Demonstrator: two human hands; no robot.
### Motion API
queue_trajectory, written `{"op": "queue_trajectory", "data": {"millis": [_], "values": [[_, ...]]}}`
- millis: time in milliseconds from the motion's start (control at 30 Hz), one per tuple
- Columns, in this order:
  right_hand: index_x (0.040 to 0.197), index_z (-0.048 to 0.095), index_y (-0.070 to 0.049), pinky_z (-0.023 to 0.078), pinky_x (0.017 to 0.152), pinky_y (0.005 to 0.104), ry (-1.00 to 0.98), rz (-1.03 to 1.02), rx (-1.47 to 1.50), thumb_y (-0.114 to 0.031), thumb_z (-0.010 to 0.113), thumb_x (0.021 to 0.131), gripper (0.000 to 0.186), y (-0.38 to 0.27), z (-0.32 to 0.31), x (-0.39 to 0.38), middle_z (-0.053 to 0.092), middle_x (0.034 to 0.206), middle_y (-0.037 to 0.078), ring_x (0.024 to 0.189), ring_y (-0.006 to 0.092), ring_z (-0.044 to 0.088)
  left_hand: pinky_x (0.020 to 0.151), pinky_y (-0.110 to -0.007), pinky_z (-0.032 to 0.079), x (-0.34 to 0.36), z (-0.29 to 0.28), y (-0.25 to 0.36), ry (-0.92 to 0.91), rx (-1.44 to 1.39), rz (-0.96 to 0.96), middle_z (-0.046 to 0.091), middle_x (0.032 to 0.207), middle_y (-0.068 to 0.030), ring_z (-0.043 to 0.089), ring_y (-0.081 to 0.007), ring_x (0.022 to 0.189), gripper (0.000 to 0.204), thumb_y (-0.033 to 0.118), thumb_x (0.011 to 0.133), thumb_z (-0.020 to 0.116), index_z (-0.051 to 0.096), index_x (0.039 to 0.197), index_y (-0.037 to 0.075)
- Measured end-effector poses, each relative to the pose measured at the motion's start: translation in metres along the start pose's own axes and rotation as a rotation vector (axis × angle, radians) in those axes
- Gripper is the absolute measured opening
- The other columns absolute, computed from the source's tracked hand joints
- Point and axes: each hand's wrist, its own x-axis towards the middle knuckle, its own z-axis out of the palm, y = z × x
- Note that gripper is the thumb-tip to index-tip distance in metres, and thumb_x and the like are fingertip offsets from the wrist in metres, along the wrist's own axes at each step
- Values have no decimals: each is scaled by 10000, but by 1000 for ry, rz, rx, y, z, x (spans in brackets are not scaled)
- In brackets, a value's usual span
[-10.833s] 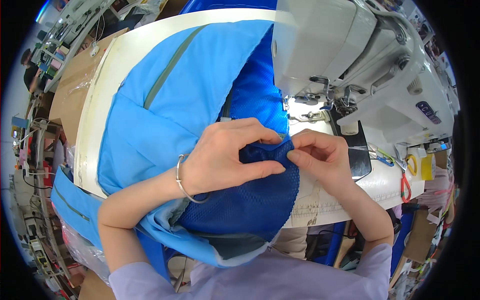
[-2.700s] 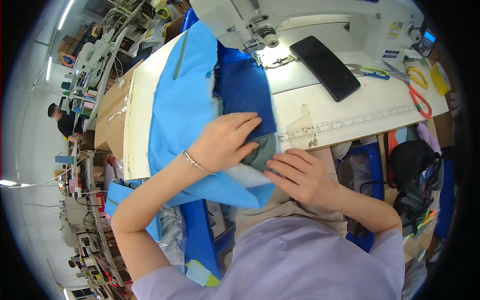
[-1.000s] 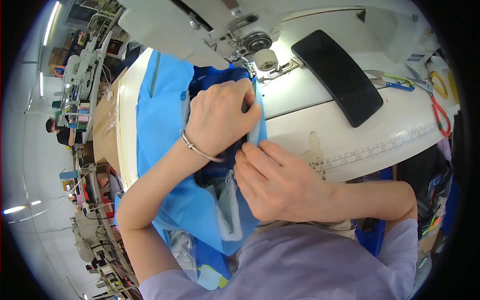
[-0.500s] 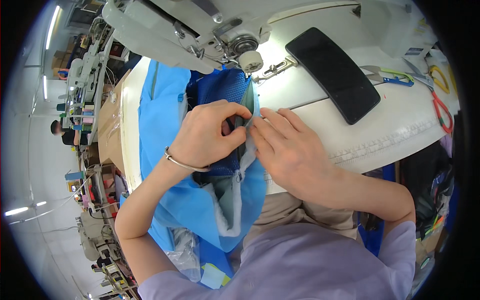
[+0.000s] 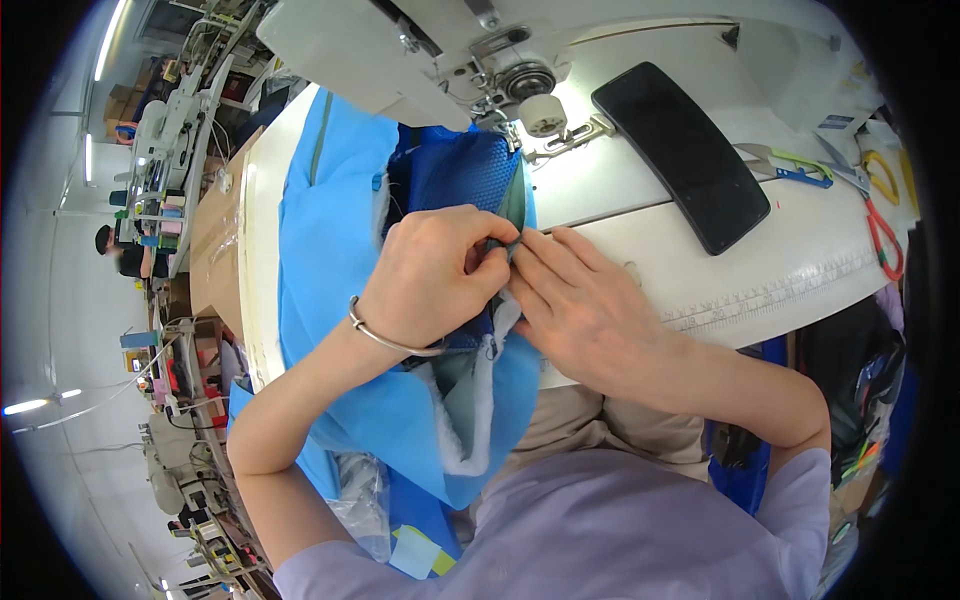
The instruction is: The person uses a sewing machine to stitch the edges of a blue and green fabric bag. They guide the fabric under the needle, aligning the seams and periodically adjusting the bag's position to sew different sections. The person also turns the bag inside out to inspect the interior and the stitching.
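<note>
A light-blue fabric piece [image 5: 330, 220] lies bunched under the sewing machine's needle area, with dark-blue mesh [image 5: 465, 175], a grey-green strip [image 5: 514, 200] and a fuzzy white edge [image 5: 466, 455]. My left hand [image 5: 430, 270], with a bangle on its wrist, pinches the layered edge between thumb and forefinger just in front of the presser foot [image 5: 510, 138]. Against the same edge, from the right, my right hand [image 5: 590, 310] has its fingers pressed together, tips on the cloth; its thumb is mostly hidden. The fingertips of both hands nearly touch.
A white sewing machine [image 5: 380, 70] stands over the work. To its right lie a black phone [image 5: 685, 160], thread snips [image 5: 790, 165] and red-handled scissors [image 5: 882, 240]. A ruler strip [image 5: 770, 290] runs along the table edge. Another person [image 5: 130, 255] is far left.
My view has shifted slightly, so the machine and phone appear farther right. Both hands stay at the layered edge, my left fingers pinching tighter and closer to the right fingertips.
</note>
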Motion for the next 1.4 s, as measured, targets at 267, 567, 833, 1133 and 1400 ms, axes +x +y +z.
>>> {"op": "queue_trajectory", "data": {"millis": [267, 567, 833, 1133, 1400], "values": [[1082, 708, 68, 479, 1010, 420, -30, -132, 135, -151, 657, 842, 328, -13, -16, -23, 684, 1129, 203, 1127, 317, 623, 557, -325, 444, -7, 13, -8, 27, -47, 122, 606, 746, -119, 558, -199, 574, 186, 22, 924, 668, 762, 1079, -20], [1049, 701, 64, 564, 883, 405, 203, 26, 106, -85, 709, 789, 300, -8, -10, -16, 666, 1141, 185, 1045, 312, 656, 608, -334, 472, -20, 12, -7, 29, -109, 117, 654, 806, -119, 621, -224, 665, 189, 19, 944, 653, 769, 1092, -6], [1015, 702, 71, 567, 880, 404, 218, -55, 149, -87, 714, 760, 300, -11, -4, -14, 676, 1093, 180, 1054, 315, 657, 821, -349, 569, -28, 4, -1, 145, -39, 165, 731, 1088, -145, 713, -290, 953, 335, -36, 872, 675, 735, 1198, 18], [1041, 704, 78, 568, 882, 403, 231, 26, 67, -94, 703, 746, 341, -9, -4, -12, 676, 1096, 177, 1070, 318, 650, 966, -423, 543, -27, 18, -17, 149, 120, 324, 720, 1235, -159, 690, -348, 1112, 420, -86, 803, 657, 713, 1213, -14], [986, 700, 71, 555, 934, 410, 190, -94, 143, -90, 689, 736, 298, -6, -3, -16, 679, 1086, 187, 1074, 327, 653, 897, -407, 553, -23, 18, -14, 156, 134, 360, 730, 1190, -128, 706, -329, 1041, 394, -85, 815, 672, 724, 1191, 23]]}}
